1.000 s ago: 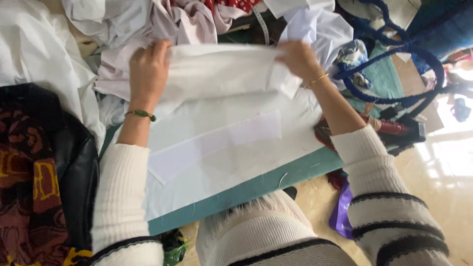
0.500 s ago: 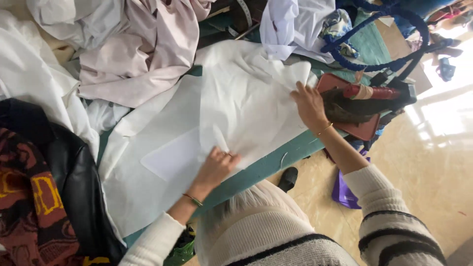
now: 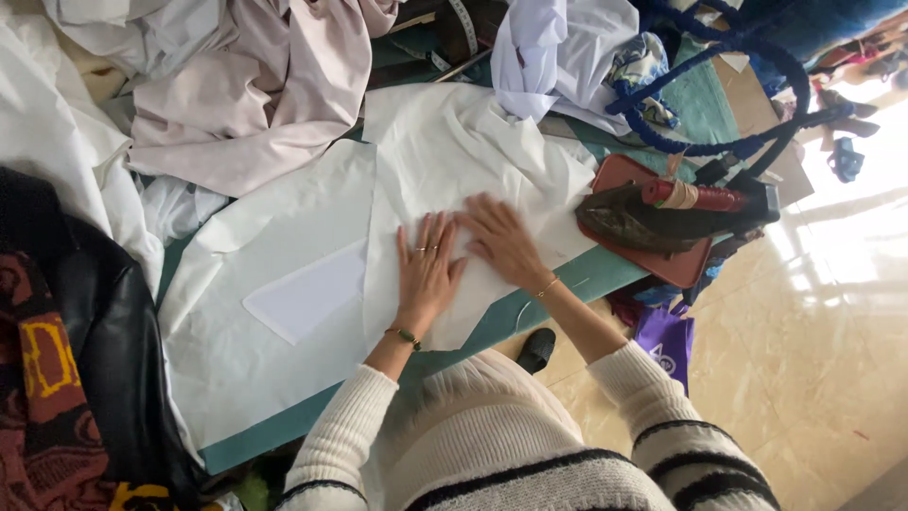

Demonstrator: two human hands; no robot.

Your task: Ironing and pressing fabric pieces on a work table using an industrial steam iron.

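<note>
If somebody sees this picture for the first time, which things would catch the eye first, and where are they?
First, the two hands pressed flat side by side on the white fabric in the middle of the table: the left hand and the right hand. Just right of them, a dark iron rests on a reddish pad at the table's edge. A pale pink cloth lies heaped at the top left.

I see a cream ribbed-knit sweater with dark stripes banding the sleeve at five o'clock, rings and a dark beaded bracelet on my left hand (image 3: 426, 274), and a thin gold bracelet at my right hand (image 3: 501, 238).
</note>
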